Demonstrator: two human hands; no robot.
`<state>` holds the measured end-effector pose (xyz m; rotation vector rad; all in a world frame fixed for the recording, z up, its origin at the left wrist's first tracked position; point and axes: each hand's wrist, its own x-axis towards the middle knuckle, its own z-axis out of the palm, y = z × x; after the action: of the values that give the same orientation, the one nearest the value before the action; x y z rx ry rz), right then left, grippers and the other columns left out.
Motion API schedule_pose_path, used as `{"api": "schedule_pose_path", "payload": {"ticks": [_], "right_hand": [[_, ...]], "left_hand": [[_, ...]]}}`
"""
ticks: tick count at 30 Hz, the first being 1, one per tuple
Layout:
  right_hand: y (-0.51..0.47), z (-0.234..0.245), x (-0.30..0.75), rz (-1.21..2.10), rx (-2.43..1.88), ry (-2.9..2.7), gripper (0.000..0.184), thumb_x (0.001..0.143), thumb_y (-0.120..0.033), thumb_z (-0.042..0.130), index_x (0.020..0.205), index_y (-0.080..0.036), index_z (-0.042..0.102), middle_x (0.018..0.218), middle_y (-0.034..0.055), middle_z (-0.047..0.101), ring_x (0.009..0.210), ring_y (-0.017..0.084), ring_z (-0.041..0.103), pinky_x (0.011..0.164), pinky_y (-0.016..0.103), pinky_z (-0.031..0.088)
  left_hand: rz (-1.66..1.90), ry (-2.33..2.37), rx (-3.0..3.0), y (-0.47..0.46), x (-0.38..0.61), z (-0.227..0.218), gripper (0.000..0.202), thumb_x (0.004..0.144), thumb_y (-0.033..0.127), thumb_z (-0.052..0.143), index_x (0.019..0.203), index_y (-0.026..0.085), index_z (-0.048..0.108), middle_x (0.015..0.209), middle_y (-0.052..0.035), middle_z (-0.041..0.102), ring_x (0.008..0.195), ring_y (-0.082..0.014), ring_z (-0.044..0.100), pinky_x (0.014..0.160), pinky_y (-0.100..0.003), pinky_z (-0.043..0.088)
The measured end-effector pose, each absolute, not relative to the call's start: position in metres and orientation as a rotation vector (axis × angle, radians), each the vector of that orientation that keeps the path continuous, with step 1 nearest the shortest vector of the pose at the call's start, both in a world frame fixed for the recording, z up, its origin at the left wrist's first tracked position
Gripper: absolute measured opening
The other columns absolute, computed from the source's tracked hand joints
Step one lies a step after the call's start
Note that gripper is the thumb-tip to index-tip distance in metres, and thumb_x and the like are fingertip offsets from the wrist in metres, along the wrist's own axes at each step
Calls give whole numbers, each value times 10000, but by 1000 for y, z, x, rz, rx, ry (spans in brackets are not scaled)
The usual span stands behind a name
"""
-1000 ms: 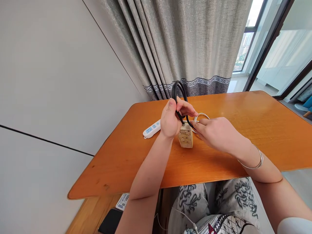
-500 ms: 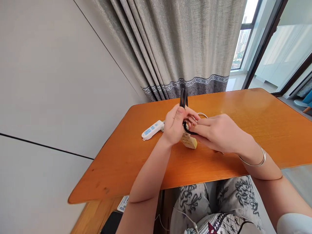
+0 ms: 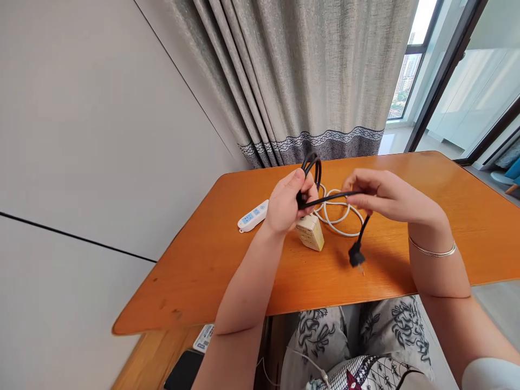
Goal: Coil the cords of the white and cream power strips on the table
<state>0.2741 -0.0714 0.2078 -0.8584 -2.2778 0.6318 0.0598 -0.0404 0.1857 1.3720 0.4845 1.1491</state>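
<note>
My left hand [image 3: 289, 199] is closed around a looped bundle of black power cord [image 3: 333, 198] above the table. The cord's loops stick up past my thumb. To the right, my right hand [image 3: 390, 196] pinches the same cord, and a stretch of it runs taut between both hands. From my right fingers the cord's end hangs down with a black plug [image 3: 356, 255], prongs pointing downward. Just below my left hand a cream socket block [image 3: 311, 234] stands on the table. A white cable [image 3: 345, 234] lies in loose coils behind and right of it.
A white power strip with blue sockets [image 3: 252, 216] lies left of my left hand on the wooden table [image 3: 203, 271]. Behind the table hangs a grey curtain [image 3: 317, 81]. A white wall panel [image 3: 81, 135] borders the left side. A dark object [image 3: 184, 371] sits below the table's edge.
My right hand has moved right and away from my left, drawing out a length of black cord. The plug now dangles in view, and the white cable's coils are uncovered.
</note>
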Motion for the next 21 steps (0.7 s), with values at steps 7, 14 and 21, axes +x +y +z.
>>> {"api": "schedule_pose_path", "payload": {"ticks": [7, 14, 21], "right_hand": [[-65, 193, 239, -167, -1097, -2099, 431, 1016, -296, 381, 1432, -242, 476, 1132, 90, 543, 927, 194, 562, 756, 306, 499], [-53, 186, 242, -372, -1123, -2130, 427, 1005, -231, 393, 1416, -222, 510, 1215, 118, 551, 1006, 204, 576, 766, 295, 510], [-48, 187, 251, -170, -975, -2174, 401, 989, -167, 371, 1314, -181, 606, 1147, 119, 664, 975, 203, 631, 832, 332, 514]], "left_hand": [[807, 417, 1043, -51, 62, 189, 485, 1018, 477, 395, 627, 204, 305, 376, 97, 279, 246, -24, 161, 295, -138, 174], [724, 364, 1033, -50, 64, 187, 468, 1026, 459, 366, 638, 200, 333, 377, 104, 271, 232, -25, 148, 276, -128, 162], [681, 368, 1054, -48, 64, 186, 482, 1037, 437, 339, 647, 177, 452, 363, 82, 328, 211, -51, 232, 269, -149, 178]]}}
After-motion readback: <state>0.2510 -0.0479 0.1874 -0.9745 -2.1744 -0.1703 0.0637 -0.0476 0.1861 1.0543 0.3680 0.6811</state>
